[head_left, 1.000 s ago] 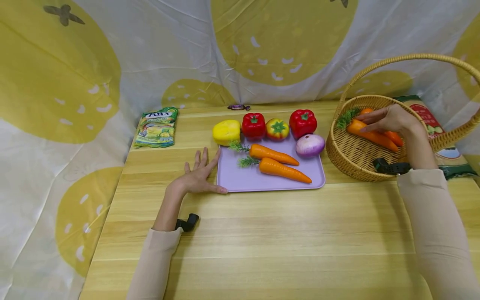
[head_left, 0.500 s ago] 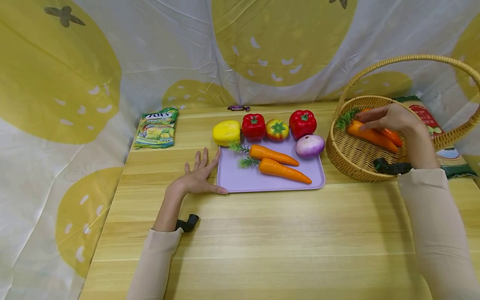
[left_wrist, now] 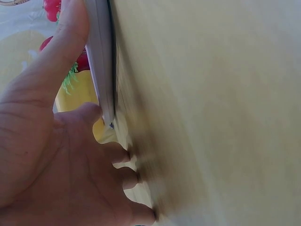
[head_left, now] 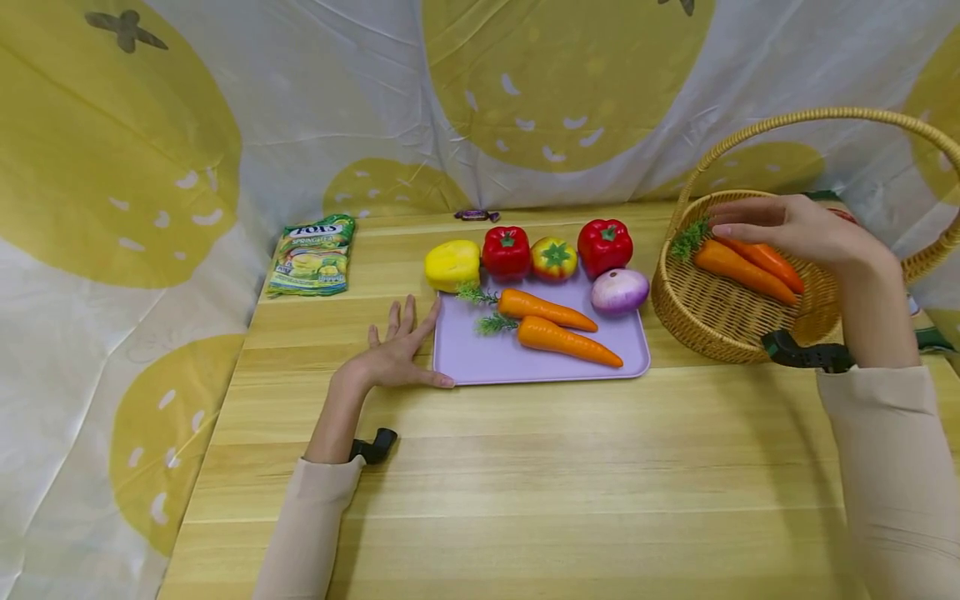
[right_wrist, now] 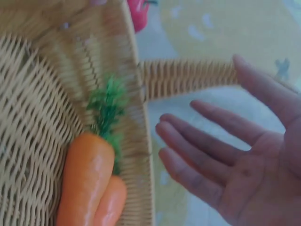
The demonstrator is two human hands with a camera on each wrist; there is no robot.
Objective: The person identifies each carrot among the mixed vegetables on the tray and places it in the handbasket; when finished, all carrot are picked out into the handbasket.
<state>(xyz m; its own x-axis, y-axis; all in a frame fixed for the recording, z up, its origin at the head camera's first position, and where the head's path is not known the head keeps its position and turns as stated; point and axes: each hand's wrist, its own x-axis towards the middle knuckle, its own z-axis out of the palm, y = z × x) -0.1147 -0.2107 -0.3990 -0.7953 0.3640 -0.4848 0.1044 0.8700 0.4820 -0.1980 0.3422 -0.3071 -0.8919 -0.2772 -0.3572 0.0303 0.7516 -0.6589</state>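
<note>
My right hand [head_left: 817,233] hovers over the wicker basket [head_left: 720,333], fingers extended and holding nothing. Below it, two carrots [right_wrist: 84,183] with green tops lie side by side in the basket. At the left edge of the lilac tray [head_left: 480,358], my left hand [head_left: 393,354] is spread, thumb at the near corner and other fingers on the table. On the tray lie two carrots [head_left: 570,340], and along its back stand a yellow pepper [head_left: 453,265], a red pepper [head_left: 507,252], a red-and-yellow tomato-like piece [head_left: 554,258] and another red pepper [head_left: 605,247]. A purple onion [head_left: 620,292] sits at the right.
A green soup packet [head_left: 312,256] lies at the back left of the wooden table [head_left: 525,483]. One wrapped candy [head_left: 477,215] rests by the curtain [head_left: 375,92]. The basket's tall handle [head_left: 817,115] arches near the right arm, with a partly hidden bag [head_left: 933,333] behind.
My right hand has lifted off the carrots in the basket and drawn up and to the right, its fingers straightening. The left hand and the tray have not moved.
</note>
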